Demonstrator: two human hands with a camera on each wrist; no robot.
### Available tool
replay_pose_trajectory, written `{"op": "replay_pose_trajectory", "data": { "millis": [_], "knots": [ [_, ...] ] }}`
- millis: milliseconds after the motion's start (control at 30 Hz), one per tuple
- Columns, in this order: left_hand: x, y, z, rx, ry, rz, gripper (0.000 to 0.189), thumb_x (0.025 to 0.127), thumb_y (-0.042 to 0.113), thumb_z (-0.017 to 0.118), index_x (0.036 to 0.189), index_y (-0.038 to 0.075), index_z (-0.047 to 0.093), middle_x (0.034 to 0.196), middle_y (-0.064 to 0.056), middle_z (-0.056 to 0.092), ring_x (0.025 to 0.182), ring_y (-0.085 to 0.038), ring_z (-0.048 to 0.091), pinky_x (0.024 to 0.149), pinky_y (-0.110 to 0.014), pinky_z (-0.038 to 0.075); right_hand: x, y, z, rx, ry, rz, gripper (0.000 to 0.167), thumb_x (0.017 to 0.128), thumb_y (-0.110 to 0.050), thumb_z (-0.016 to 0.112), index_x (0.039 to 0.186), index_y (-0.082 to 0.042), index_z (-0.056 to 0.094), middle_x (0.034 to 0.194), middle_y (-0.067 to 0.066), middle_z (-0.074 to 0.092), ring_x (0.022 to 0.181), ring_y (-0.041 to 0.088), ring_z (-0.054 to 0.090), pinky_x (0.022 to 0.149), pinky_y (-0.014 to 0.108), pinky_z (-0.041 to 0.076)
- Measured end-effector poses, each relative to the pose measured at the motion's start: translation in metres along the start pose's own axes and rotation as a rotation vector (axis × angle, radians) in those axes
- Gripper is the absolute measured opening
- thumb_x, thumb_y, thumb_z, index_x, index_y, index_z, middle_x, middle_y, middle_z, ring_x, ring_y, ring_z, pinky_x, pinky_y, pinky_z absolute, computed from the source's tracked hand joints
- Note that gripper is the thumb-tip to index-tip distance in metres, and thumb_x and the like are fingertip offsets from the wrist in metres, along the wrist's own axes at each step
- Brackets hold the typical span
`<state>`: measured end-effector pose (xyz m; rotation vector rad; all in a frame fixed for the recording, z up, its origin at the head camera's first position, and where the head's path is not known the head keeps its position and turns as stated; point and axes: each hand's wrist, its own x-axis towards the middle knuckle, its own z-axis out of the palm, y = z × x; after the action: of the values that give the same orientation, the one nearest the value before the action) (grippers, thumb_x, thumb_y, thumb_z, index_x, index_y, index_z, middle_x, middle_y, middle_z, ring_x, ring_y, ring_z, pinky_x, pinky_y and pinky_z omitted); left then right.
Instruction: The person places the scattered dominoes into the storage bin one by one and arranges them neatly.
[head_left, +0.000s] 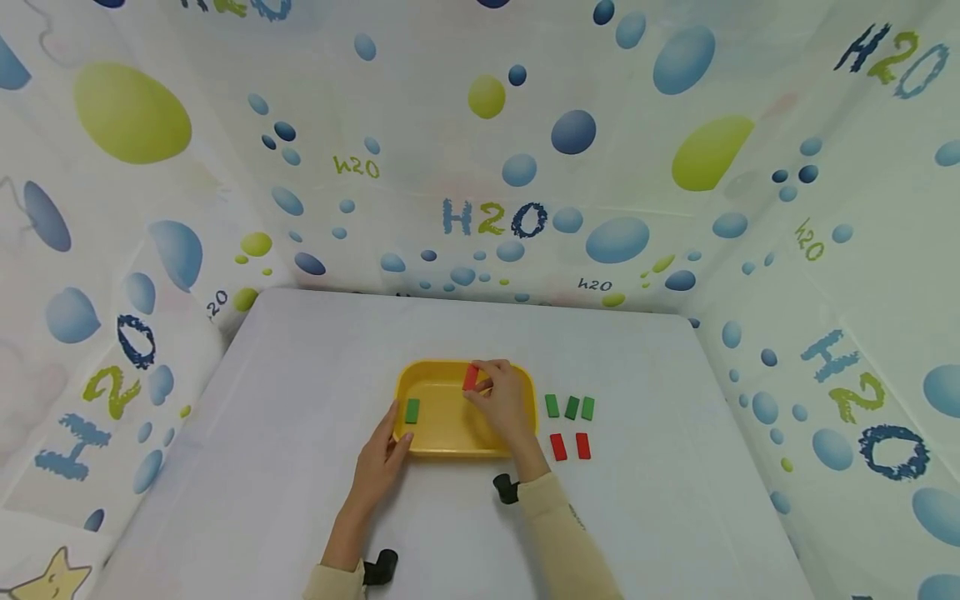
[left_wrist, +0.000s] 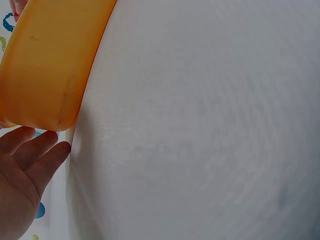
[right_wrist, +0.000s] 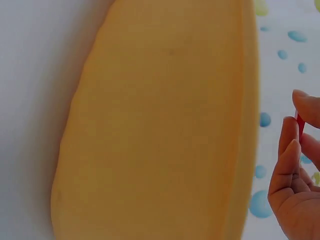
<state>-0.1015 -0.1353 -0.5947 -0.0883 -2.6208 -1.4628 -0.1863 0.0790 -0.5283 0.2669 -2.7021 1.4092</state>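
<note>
In the head view a shallow yellow tray (head_left: 442, 450) stands on the white table. My left hand (head_left: 381, 462) holds its left end, fingers along the outside and thumb at the near corner. The left wrist view shows those fingertips (left_wrist: 50, 136) against the tray's end wall (left_wrist: 42, 112). My right hand (head_left: 502, 404) is over the tray's right half and pinches a small red block (head_left: 470, 377) between thumb and fingers. Only a sliver of the red block (right_wrist: 300, 125) shows in the right wrist view. One green block (head_left: 412, 411) lies in the tray's left part.
Right of the tray, three green blocks (head_left: 572, 407) lie in a row on the table (head_left: 637, 500). Nearer, two red blocks (head_left: 558, 447) lie side by side. Patterned sheets (head_left: 420, 150) surround the table at the back and both sides.
</note>
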Motion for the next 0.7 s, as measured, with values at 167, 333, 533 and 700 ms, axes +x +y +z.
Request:
{"op": "replay_pose_trajectory", "data": {
  "millis": [167,333,533,700],
  "knots": [
    [0.0,-0.002,0.001,0.0,0.005,0.007,0.062,0.1,0.021,0.055,0.153,0.004,0.029,0.153,-0.023,0.037,0.137,-0.041,0.041,0.101,-0.055,0.046,0.002,-0.004,0.014,0.017,-0.047,-0.023,0.045,0.083,-0.008,0.077,0.126,-0.003,0.063,0.115,0.013,0.055,0.084,0.017,0.064,0.075,0.024,0.057],
    [0.0,-0.003,0.0,-0.01,0.006,0.007,0.063,0.099,0.022,0.056,0.154,0.005,0.029,0.153,-0.022,0.038,0.136,-0.041,0.043,0.1,-0.055,0.047,0.004,-0.008,0.026,0.017,-0.07,-0.06,0.044,0.081,-0.004,0.077,0.123,0.0,0.064,0.112,0.016,0.056,0.083,0.02,0.066,0.069,0.022,0.057],
    [0.001,-0.003,0.0,-0.004,0.002,0.005,0.063,0.099,0.023,0.056,0.154,0.006,0.029,0.153,-0.022,0.038,0.136,-0.041,0.043,0.099,-0.055,0.047,0.005,-0.008,0.041,-0.005,-0.114,-0.053,0.045,0.079,0.0,0.077,0.122,-0.001,0.065,0.114,0.016,0.057,0.082,0.018,0.067,0.066,0.017,0.055],
    [0.001,-0.003,0.001,0.0,-0.006,0.001,0.063,0.1,0.023,0.055,0.154,0.006,0.028,0.154,-0.022,0.037,0.138,-0.041,0.041,0.1,-0.055,0.047,0.006,-0.007,0.051,-0.05,-0.17,-0.011,0.045,0.082,-0.001,0.076,0.125,-0.004,0.064,0.115,0.012,0.056,0.082,0.013,0.063,0.069,0.016,0.054]
  ]
}}
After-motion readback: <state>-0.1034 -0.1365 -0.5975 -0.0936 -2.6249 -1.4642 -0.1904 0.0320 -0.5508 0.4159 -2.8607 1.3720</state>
